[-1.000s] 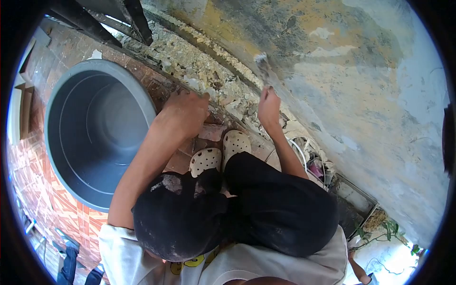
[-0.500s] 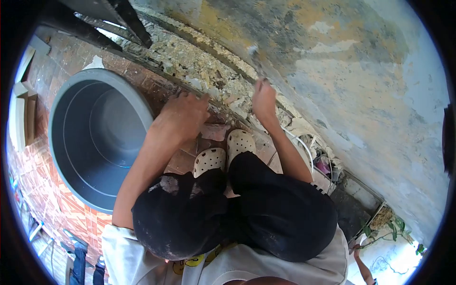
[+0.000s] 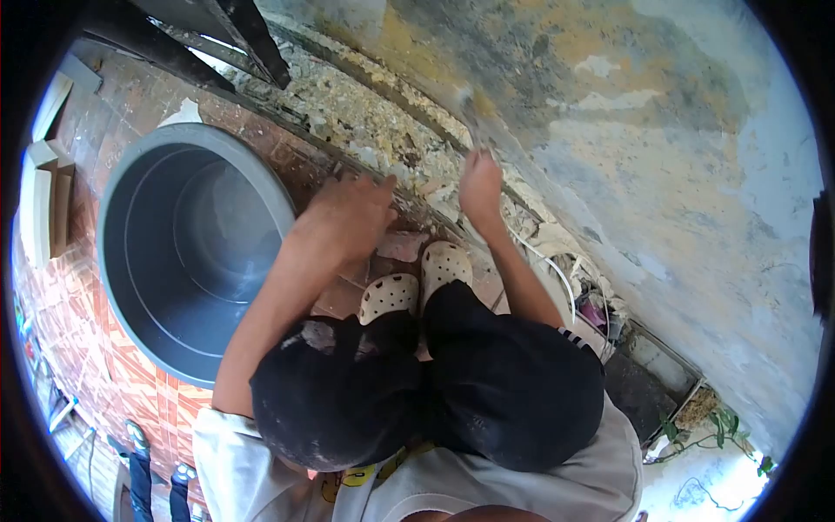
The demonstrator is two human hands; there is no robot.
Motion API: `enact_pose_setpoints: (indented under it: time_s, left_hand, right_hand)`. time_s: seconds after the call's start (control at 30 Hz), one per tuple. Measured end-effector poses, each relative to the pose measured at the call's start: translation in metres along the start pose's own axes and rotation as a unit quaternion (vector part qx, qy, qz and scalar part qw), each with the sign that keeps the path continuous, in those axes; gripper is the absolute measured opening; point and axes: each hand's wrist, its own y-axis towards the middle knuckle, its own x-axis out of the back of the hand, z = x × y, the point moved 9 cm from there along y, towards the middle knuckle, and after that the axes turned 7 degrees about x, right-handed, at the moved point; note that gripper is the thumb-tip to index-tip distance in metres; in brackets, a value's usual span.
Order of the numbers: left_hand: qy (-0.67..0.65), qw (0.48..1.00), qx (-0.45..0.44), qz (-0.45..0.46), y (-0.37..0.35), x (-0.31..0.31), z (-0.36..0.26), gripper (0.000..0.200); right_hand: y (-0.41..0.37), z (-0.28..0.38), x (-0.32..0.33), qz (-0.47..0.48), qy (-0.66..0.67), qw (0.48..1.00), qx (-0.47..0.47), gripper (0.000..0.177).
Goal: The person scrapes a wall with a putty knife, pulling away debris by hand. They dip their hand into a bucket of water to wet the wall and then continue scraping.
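My right hand (image 3: 481,187) is closed around the handle of a slim tool (image 3: 470,122) with a pale, blurred head, held up against the foot of the stained wall (image 3: 609,130). Its exact kind is too smeared to tell. Below it runs a strip of broken plaster and rubble (image 3: 383,117). My left hand (image 3: 352,213) lies at the brick edge of that strip, fingers apart and bent downward, their tips partly hidden. Beside my left forearm stands a large grey tub (image 3: 198,130), with no contents visible inside.
My pale clogs (image 3: 389,297) are on the tiled floor between my hands. A dark metal frame (image 3: 248,43) stands at the upper left. White cable (image 3: 552,265) and debris lie at right, near a dark box (image 3: 639,383) and a plant (image 3: 722,426). Another person's legs (image 3: 139,474) show lower left.
The view has shifted slightly, moving the tub and floor rightward in the picture. My right hand stays on the tool by the wall, and my left remains at the brick edge.
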Motion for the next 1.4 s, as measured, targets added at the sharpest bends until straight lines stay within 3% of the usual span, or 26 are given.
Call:
enact_pose_setpoints:
  time_s: [0.17,0.27,0.37,0.5,0.53,0.63,0.73,0.83,1.07,1.4]
  left_hand:
    - [0.007,1.000,0.015,0.026,0.000,0.001,0.003,0.045]
    - [0.004,1.000,0.007,0.005,0.001,-0.001,0.004,0.045]
    - [0.003,1.000,0.005,0.002,-0.002,0.000,0.002,0.046]
    - [0.027,0.999,0.017,0.030,0.001,-0.002,0.003,0.049]
    - [0.029,0.999,0.020,0.034,0.002,-0.003,0.003,0.049]
    - [0.009,1.000,0.018,0.023,0.000,0.001,0.003,0.049]
    - [0.005,1.000,-0.008,0.020,0.000,0.001,0.000,0.048]
    - [0.019,1.000,0.012,0.020,-0.003,0.000,0.002,0.046]
    - [0.009,1.000,0.012,0.008,0.001,0.002,0.004,0.045]
    - [-0.002,0.999,0.022,0.029,0.002,-0.003,0.005,0.047]
  right_hand:
    - [-0.015,-0.011,-0.017,-0.011,0.003,0.999,-0.040,0.034]
    - [-0.016,-0.005,-0.025,-0.021,-0.023,1.000,0.001,0.035]
    - [-0.009,-0.021,-0.015,0.015,-0.011,0.998,-0.059,0.035]
    - [0.009,-0.006,-0.012,0.040,-0.024,0.999,0.002,0.031]
    - [0.017,0.006,-0.015,0.027,-0.032,0.998,0.041,0.030]
    - [0.014,0.014,-0.016,-0.002,-0.010,0.999,0.039,0.031]
    - [-0.019,0.001,-0.007,-0.029,0.035,0.998,-0.049,0.037]
    - [-0.018,0.001,-0.016,-0.063,0.011,0.998,0.009,0.033]
    - [-0.010,-0.010,-0.006,0.020,0.013,1.000,-0.017,0.033]
    - [-0.010,0.000,-0.031,0.037,0.018,0.999,0.011,0.033]
